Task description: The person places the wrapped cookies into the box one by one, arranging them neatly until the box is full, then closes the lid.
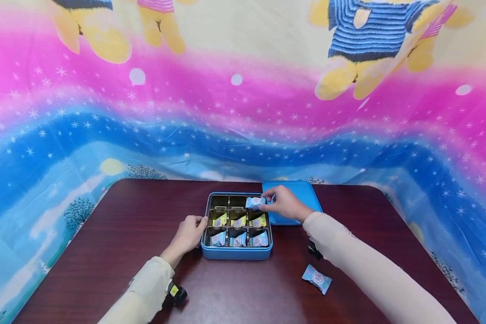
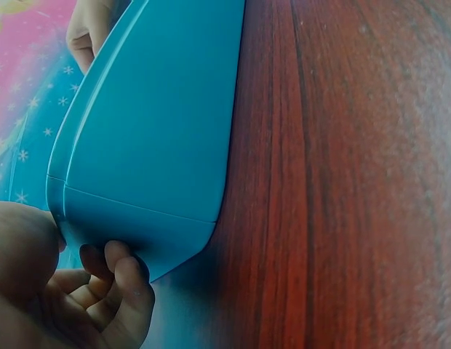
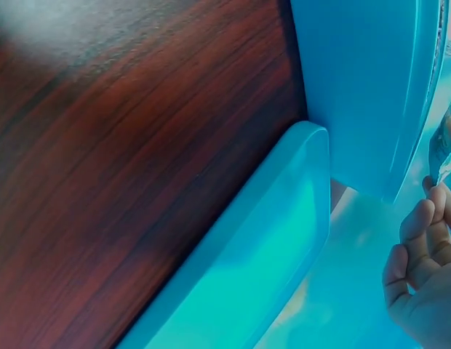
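A blue tin with a grid of compartments sits mid-table. My left hand holds its left side, and in the left wrist view the fingers bend against the wall near the tin's corner. Over the back right compartment, my right hand pinches a blue wrapped candy by one end. Yellow wrapped candies occupy the middle row, with blue ones along the front row. The back left and back middle compartments hold nothing. One more blue candy lies on the table below my right forearm.
Right behind the tin on its right lies a blue lid, partly covered by my right hand. The dark wooden table meets a patterned cloth backdrop at its back and sides.
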`<state>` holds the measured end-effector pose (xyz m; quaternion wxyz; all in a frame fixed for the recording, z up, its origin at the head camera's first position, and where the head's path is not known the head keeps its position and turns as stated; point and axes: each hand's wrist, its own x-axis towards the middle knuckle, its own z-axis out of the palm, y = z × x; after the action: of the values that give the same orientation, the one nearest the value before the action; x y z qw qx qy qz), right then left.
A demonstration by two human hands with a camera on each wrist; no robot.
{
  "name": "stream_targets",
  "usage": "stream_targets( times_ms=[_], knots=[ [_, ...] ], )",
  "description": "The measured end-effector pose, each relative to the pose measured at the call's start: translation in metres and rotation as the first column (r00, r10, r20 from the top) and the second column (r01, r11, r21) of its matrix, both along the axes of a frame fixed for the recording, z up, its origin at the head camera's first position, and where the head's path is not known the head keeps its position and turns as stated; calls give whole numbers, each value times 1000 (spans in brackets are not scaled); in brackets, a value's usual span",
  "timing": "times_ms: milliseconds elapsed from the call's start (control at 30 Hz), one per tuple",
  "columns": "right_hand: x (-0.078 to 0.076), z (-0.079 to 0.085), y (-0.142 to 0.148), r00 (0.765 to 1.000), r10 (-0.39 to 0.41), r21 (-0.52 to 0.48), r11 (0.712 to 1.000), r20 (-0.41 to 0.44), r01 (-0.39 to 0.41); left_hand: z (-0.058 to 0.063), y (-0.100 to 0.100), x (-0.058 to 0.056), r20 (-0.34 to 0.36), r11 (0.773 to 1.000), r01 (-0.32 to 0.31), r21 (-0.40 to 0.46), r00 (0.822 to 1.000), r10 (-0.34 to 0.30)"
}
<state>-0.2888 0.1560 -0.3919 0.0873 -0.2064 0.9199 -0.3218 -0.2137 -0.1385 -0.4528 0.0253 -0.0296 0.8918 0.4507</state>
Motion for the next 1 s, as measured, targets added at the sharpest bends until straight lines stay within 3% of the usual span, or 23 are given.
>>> stream_targets(
  times_ms=[300, 1000],
  knots=[
    [-3, 6, -14, 1000, -19, 47, 999, 22, 18, 0, 0, -1, 11, 1000, 3, 8, 1000, -3],
    [-8, 8, -45, 1000, -17, 210, 977, -24, 21, 0, -1, 0, -10, 1000, -4, -3, 1000, 4]
  ],
)
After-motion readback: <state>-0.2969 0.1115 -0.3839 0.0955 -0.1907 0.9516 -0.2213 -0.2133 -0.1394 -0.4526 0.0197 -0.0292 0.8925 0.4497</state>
